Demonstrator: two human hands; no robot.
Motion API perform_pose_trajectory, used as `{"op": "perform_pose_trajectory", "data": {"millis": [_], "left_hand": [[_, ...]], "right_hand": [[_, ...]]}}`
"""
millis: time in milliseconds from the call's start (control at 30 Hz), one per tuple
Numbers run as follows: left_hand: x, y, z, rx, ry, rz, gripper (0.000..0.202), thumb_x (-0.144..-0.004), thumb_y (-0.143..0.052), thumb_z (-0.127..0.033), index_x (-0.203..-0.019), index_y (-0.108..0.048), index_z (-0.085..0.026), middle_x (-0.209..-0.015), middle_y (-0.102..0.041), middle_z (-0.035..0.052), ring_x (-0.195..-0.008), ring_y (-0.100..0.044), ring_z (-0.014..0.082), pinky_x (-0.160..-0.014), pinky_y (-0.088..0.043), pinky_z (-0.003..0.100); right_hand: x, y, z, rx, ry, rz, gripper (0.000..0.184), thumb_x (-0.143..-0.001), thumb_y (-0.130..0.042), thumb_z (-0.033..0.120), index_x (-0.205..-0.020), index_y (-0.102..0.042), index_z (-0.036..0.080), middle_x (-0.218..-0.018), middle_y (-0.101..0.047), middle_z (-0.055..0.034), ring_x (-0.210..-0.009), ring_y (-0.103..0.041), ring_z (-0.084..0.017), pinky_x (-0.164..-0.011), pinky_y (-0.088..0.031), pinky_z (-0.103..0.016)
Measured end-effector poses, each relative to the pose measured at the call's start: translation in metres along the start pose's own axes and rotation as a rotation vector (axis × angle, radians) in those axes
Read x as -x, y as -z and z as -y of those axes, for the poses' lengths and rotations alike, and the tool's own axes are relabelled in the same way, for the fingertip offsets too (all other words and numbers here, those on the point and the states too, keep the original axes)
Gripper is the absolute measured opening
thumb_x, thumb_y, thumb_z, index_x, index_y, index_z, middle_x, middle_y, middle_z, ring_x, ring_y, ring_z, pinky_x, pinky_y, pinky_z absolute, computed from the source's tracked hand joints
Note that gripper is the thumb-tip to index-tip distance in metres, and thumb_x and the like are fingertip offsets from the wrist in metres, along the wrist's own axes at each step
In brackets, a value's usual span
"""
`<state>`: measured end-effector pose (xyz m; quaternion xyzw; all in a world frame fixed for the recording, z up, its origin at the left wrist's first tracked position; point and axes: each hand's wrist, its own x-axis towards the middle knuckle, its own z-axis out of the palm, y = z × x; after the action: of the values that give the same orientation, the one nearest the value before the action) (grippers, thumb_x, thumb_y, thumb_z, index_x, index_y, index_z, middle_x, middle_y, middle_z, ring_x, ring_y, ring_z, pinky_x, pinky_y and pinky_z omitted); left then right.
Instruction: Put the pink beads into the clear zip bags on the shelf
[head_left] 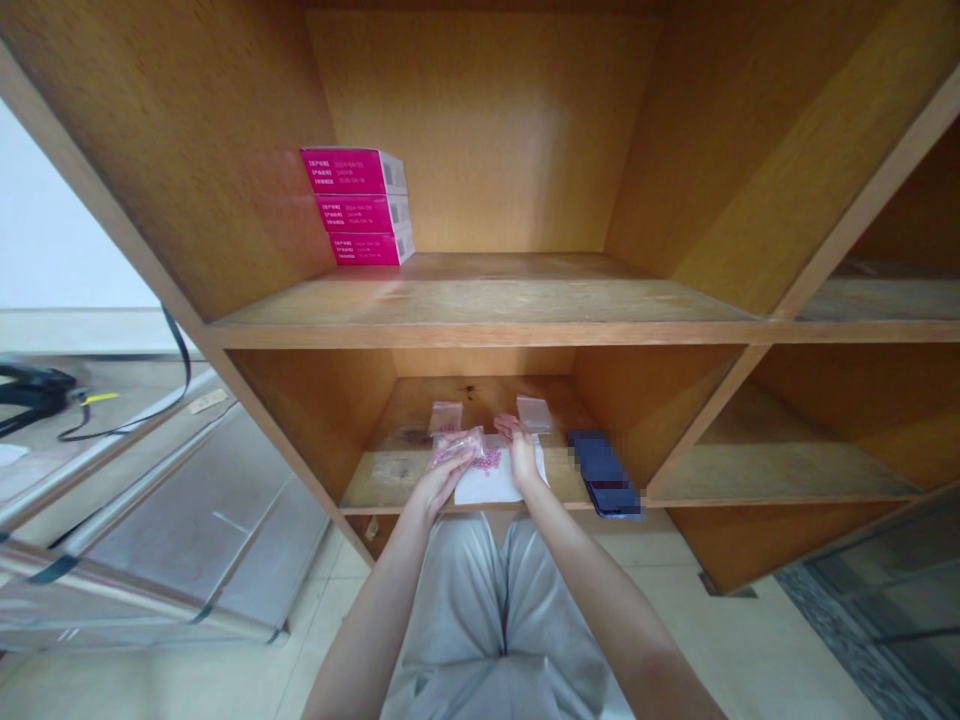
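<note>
Upper shelf (570, 295), far left: pink boxes (356, 206) stacked three high. Lower shelf (382, 487): left hand (439, 484), fingers closed, pinches a clear bag (456, 447) holding pink beads, near the front edge. Bag reads as light, soft and probably slippery; best held by its top edge. A small far bag (445, 416) lies behind it. Loose pink beads (487, 459) sit on a white sheet (487, 482), centre; count unclear at this range. Right hand (523, 452), fingers loosely curled, seems empty, at the sheet's far edge. Second far bag (534, 413) beyond it. Phone (604, 473) lies right, partly blurred.
</note>
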<state>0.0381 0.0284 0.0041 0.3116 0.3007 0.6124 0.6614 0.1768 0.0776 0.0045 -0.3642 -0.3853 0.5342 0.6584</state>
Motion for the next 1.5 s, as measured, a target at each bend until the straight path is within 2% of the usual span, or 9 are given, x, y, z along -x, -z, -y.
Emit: {"op": "perform_pose_trajectory", "data": {"millis": [167,300,567,800,1133,1300,1500], "left_hand": [[-0.001,-0.005,0.003,-0.069,-0.041,0.012,0.037,-0.059,-0.070,-0.008,-0.093,-0.056,-0.015,-0.106,-0.061,0.0067,-0.099,-0.057,0.0162,-0.094,-0.039,0.031],[-0.005,-0.005,0.009,-0.163,-0.052,0.011,0.040,-0.057,-0.072,-0.013,-0.092,-0.055,-0.014,-0.096,-0.064,0.0073,-0.091,-0.059,0.0173,-0.088,-0.042,0.034],[-0.021,-0.011,0.019,-0.439,-0.106,-0.009,0.034,-0.053,-0.074,-0.018,-0.081,-0.055,-0.013,-0.088,-0.064,0.0074,-0.082,-0.060,0.0174,-0.075,-0.046,0.030],[-0.023,-0.020,0.021,-0.469,-0.115,0.001,0.031,-0.053,-0.073,-0.017,-0.077,-0.054,-0.014,-0.091,-0.065,0.0093,-0.087,-0.060,0.0194,-0.080,-0.044,0.034],[-0.027,-0.020,0.024,-0.507,-0.168,0.175,0.038,-0.054,-0.071,-0.010,-0.089,-0.056,-0.015,-0.094,-0.063,0.0077,-0.089,-0.058,0.0168,-0.083,-0.042,0.031],[-0.029,-0.023,0.025,-0.500,-0.157,0.170,0.042,-0.053,-0.071,-0.009,-0.092,-0.057,-0.015,-0.096,-0.063,0.0090,-0.090,-0.058,0.0179,-0.085,-0.041,0.032],[-0.028,-0.024,0.024,-0.516,-0.115,0.169,0.036,-0.055,-0.071,-0.014,-0.090,-0.060,-0.013,-0.094,-0.064,0.0107,-0.087,-0.059,0.0178,-0.083,-0.042,0.033]], "right_hand": [[-0.006,-0.002,-0.017,-0.114,-0.039,-0.026,0.028,-0.076,-0.043,0.037,-0.083,-0.063,0.018,-0.088,-0.068,-0.0052,-0.087,-0.061,-0.017,-0.085,-0.042,-0.033],[-0.007,-0.002,-0.029,-0.207,-0.103,0.006,0.032,-0.079,-0.041,0.040,-0.083,-0.063,0.018,-0.087,-0.068,-0.0058,-0.086,-0.062,-0.017,-0.084,-0.043,-0.033],[-0.010,0.002,-0.043,-0.011,-0.110,0.038,0.045,-0.079,-0.036,0.052,-0.080,-0.064,0.017,-0.087,-0.068,-0.0080,-0.083,-0.062,-0.018,-0.077,-0.045,-0.031],[-0.007,0.003,-0.043,0.146,-0.069,0.002,0.053,-0.077,-0.033,0.058,-0.082,-0.066,0.016,-0.090,-0.068,-0.0094,-0.085,-0.062,-0.019,-0.077,-0.044,-0.030],[-0.011,0.007,-0.045,0.082,-0.110,-0.015,0.052,-0.076,-0.037,0.057,-0.083,-0.067,0.015,-0.089,-0.068,-0.0084,-0.081,-0.062,-0.018,-0.075,-0.046,-0.028],[-0.012,0.007,-0.046,0.036,-0.105,-0.026,0.047,-0.076,-0.039,0.054,-0.079,-0.066,0.016,-0.085,-0.069,-0.0064,-0.078,-0.062,-0.017,-0.075,-0.045,-0.028],[-0.012,0.008,-0.046,-0.029,-0.096,-0.059,0.042,-0.077,-0.039,0.049,-0.078,-0.065,0.016,-0.084,-0.069,-0.0063,-0.077,-0.062,-0.016,-0.075,-0.045,-0.028]]}}
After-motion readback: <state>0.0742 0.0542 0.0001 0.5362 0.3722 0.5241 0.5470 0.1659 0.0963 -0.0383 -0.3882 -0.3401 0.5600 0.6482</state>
